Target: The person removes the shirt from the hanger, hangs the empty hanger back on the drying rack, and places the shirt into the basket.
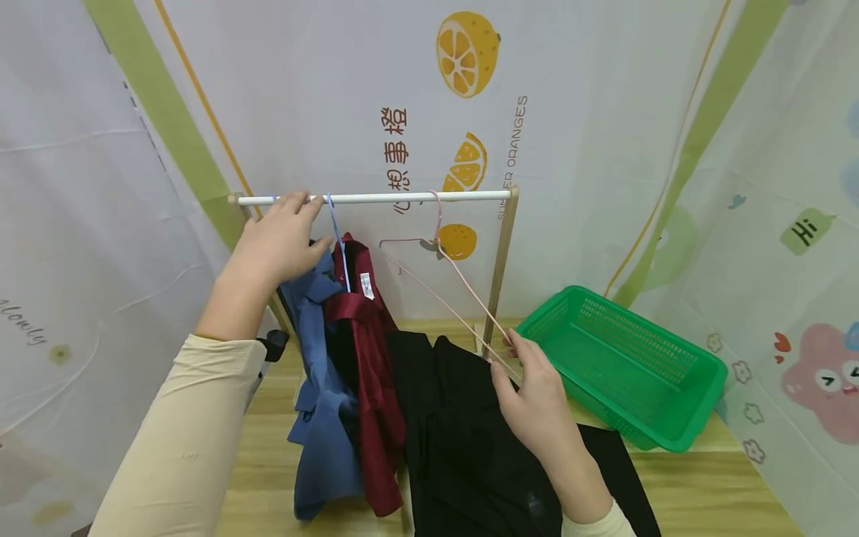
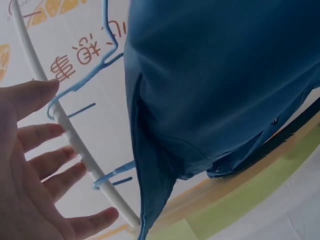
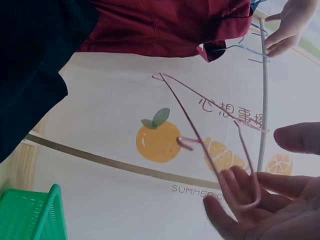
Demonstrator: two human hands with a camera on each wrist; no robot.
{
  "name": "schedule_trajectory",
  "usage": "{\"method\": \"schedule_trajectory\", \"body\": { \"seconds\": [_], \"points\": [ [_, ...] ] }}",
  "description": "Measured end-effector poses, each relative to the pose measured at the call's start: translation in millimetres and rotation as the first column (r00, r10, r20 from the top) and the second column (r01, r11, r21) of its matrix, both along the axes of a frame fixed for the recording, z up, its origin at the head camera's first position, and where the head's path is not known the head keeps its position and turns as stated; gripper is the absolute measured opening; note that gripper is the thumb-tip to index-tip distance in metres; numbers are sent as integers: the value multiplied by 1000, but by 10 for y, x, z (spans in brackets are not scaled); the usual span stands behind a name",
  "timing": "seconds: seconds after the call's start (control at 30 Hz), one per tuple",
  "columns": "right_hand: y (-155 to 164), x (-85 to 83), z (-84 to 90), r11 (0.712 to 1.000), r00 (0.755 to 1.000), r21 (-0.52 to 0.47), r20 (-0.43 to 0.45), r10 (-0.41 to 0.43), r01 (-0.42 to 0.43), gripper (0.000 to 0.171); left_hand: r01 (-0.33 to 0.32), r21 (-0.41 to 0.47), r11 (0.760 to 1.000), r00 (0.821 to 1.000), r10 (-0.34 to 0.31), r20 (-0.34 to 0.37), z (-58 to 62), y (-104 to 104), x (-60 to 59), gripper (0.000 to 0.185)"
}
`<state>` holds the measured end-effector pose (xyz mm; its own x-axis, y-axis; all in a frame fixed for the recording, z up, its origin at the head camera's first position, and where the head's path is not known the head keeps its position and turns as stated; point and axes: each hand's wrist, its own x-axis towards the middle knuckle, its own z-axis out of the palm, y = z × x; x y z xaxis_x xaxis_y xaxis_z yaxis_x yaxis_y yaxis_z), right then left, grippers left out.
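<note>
My left hand (image 1: 282, 235) rests at the white rail (image 1: 382, 198) with fingers spread; in the left wrist view its thumb lies by a blue hanger's hook (image 2: 75, 90). Below it hang a blue garment (image 1: 325, 432) and a dark red satin garment (image 1: 365, 350), the red one with a white tag. Out to the right, a thin pink hanger (image 1: 463, 276) is hooked on the rail and tilts toward me. My right hand (image 1: 537, 399) holds its lower end, fingers loosely curled round the wire and thumb apart in the right wrist view. Under that hand lies a black garment (image 1: 463, 440).
A green plastic basket (image 1: 620, 358) stands on the wood-patterned surface (image 1: 265, 455) at the right. The rack's wooden post (image 1: 503, 261) rises between it and the hanging clothes. Printed curtains (image 1: 590, 89) enclose the back and sides.
</note>
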<state>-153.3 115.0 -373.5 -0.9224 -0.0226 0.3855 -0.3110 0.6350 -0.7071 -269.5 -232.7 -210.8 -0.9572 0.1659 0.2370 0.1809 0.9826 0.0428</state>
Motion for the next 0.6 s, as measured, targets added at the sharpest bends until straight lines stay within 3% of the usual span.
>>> {"method": "schedule_trajectory", "body": {
  "seconds": [0.23,0.47,0.6],
  "points": [
    [64,-16,40,1000,1000,12,2,-27,27,59,10,-20,1000,999,-11,-51,-32,103,87,73],
    [98,3,59,999,999,19,-23,-31,32,58,32,-47,998,996,-36,-83,-73,418,410,63],
    [127,51,69,997,987,40,-149,-62,69,54,53,-85,995,995,-60,-76,-166,637,630,59]
  ]
}}
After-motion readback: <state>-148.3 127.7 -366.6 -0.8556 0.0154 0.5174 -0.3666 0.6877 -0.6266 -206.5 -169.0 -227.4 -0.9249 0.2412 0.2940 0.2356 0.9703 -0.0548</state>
